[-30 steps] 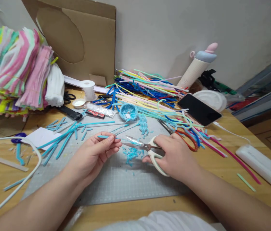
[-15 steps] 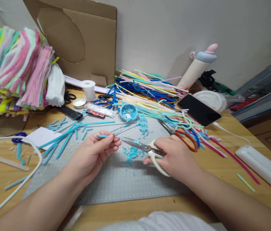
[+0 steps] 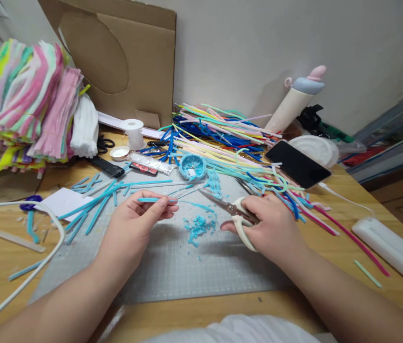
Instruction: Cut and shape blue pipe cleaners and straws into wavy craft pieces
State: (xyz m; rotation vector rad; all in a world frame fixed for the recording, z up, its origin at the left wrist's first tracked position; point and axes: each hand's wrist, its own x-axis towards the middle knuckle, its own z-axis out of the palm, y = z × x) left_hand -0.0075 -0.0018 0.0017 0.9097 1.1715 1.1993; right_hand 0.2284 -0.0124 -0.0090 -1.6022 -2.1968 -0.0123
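My left hand (image 3: pixel 147 214) pinches a blue pipe cleaner (image 3: pixel 147 200) between thumb and fingers, its thin trimmed part reaching to the right. In my right hand (image 3: pixel 269 226) is a pair of white-handled scissors (image 3: pixel 232 208), blades pointing left and slightly apart, near the far end of the pipe cleaner. Below them a small heap of blue fluff clippings (image 3: pixel 198 228) lies on the grey cutting mat (image 3: pixel 172 276). Just beyond sit a round blue fuzzy cup shape (image 3: pixel 192 166) and a wavy blue pipe-cleaner piece (image 3: pixel 214 183).
Cut blue pipe cleaners (image 3: pixel 94 205) lie left on the mat. Colourful pipe cleaners (image 3: pixel 219 133) are piled at the back, with thick bundles (image 3: pixel 25 105) at left. A phone (image 3: pixel 297 163) leans at right near a power strip (image 3: pixel 390 247). A white cable (image 3: pixel 58 238) loops at left.
The scissors have moved right and slightly up, away from my left hand. More of the trimmed pipe cleaner now shows between the hands, and my left hand has shifted slightly left.
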